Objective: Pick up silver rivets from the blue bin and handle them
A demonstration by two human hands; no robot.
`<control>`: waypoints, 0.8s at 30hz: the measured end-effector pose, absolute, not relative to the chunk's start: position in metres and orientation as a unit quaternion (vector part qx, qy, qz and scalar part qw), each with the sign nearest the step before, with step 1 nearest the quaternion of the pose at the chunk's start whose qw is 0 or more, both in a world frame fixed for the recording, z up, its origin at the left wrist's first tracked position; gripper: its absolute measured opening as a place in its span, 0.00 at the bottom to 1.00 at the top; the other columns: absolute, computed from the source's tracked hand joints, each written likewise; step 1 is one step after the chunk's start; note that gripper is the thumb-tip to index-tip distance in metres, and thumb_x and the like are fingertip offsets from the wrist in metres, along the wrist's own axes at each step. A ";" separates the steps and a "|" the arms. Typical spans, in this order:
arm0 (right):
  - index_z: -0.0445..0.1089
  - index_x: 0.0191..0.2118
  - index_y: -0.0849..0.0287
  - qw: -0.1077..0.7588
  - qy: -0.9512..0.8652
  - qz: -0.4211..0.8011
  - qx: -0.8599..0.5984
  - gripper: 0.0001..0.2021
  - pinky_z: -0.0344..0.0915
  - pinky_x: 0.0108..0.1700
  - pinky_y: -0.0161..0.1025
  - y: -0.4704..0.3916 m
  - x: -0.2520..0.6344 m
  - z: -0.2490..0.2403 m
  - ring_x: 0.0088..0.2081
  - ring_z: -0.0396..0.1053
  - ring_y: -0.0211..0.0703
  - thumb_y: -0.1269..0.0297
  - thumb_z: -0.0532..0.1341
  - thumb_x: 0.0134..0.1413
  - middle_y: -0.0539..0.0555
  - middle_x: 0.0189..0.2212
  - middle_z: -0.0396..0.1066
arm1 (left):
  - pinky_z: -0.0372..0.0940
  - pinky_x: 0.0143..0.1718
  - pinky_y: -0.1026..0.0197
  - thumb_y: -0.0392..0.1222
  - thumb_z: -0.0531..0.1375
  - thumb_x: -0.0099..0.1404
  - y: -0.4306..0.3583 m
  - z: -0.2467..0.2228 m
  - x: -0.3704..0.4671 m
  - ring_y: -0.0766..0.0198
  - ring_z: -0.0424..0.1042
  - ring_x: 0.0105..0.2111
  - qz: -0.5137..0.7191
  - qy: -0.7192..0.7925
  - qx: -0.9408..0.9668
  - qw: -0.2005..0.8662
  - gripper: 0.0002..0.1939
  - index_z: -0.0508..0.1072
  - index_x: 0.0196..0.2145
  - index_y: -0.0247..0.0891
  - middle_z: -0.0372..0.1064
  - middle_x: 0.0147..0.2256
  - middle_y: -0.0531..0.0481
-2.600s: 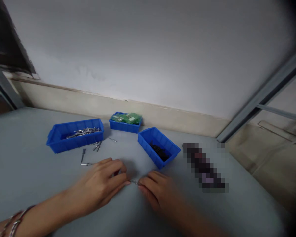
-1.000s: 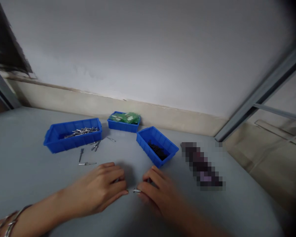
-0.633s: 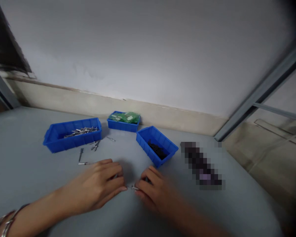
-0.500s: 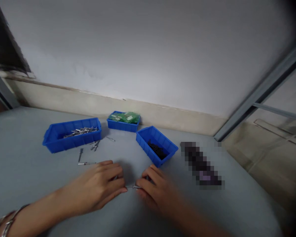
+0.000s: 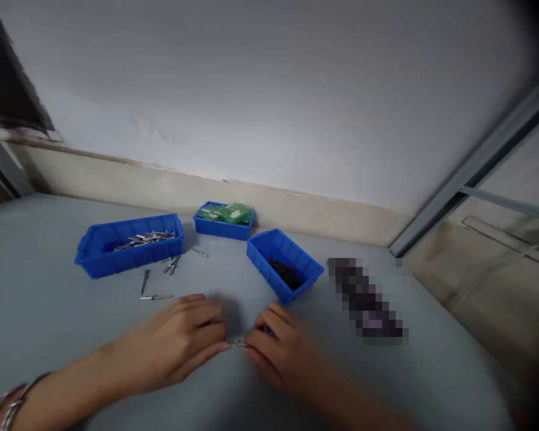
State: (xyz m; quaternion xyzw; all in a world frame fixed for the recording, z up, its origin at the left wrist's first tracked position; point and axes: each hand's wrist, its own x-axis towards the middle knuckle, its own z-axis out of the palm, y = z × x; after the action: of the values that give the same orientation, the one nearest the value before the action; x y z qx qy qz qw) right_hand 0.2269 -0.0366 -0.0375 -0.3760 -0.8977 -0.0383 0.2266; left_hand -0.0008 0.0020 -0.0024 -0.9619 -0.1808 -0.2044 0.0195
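Left hand (image 5: pixel 179 341): lies palm down on the grey table (image 5: pixel 49 323), fingers curled loosely, the fingertips pinching one end of a small metal pin (image 5: pixel 238 343); thin metal bangles (image 5: pixel 9 404) circle the wrist.
Right hand (image 5: pixel 281 353): also palm down, fingers bent, its fingertips closed on the other end of the same pin; the picture is soft here, so the exact grip is hard to read.
Small metal pin: a short, slim, silvery piece, lying level just above the table between the two sets of fingertips.
Just beyond the right hand: a blue plastic bin (image 5: pixel 284 263), rectangular and set at an angle, with small dark parts in its bottom.
Just beyond the left hand: loose pins (image 5: pixel 156 297), slim and grey, scattered on the smooth matte table top.
Farther beyond the left hand: a longer blue plastic tray (image 5: pixel 128 244) heaped with shiny metal pins.
Farthest, against the wall base: a small blue bin (image 5: pixel 223 227) holding green flat pieces, possibly circuit boards.
To the right of the right hand: a dark, elongated object (image 5: pixel 367 299), blurred out, its make not readable.
Behind all: a pale plastered wall (image 5: pixel 269 90) with a beige ledge; a grey metal frame bar (image 5: pixel 471 167) slants at the far right.
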 end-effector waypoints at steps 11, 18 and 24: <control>0.71 0.32 0.58 0.234 -0.886 -0.051 -0.396 0.10 0.65 0.39 0.37 -0.036 0.227 -0.038 0.36 0.66 0.41 0.66 0.56 0.64 0.52 0.30 0.70 | 0.63 0.31 0.60 0.40 0.42 0.76 0.002 0.001 0.000 0.63 0.69 0.28 -0.238 -0.184 -0.951 0.065 0.22 0.72 0.33 0.37 0.70 0.29 0.49; 0.72 0.32 0.58 0.252 -0.888 -0.020 -0.383 0.10 0.65 0.37 0.37 -0.036 0.226 -0.039 0.35 0.66 0.41 0.67 0.56 0.63 0.53 0.30 0.70 | 0.63 0.32 0.61 0.38 0.44 0.75 0.001 0.000 0.000 0.63 0.68 0.27 -0.285 -0.183 -0.937 0.087 0.20 0.72 0.31 0.36 0.69 0.28 0.50; 0.71 0.32 0.59 0.262 -0.882 -0.024 -0.390 0.11 0.65 0.39 0.37 -0.038 0.225 -0.037 0.35 0.66 0.40 0.68 0.55 0.64 0.52 0.30 0.70 | 0.64 0.32 0.61 0.38 0.44 0.76 0.002 -0.001 0.001 0.64 0.67 0.27 -0.261 -0.190 -0.944 0.065 0.21 0.72 0.32 0.37 0.69 0.28 0.50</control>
State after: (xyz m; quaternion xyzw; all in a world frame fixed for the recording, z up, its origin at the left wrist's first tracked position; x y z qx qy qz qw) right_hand 0.2254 -0.0383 -0.0374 -0.3902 -0.8823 -0.0238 0.2621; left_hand 0.0008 0.0024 -0.0005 -0.9443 -0.1900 -0.2609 0.0650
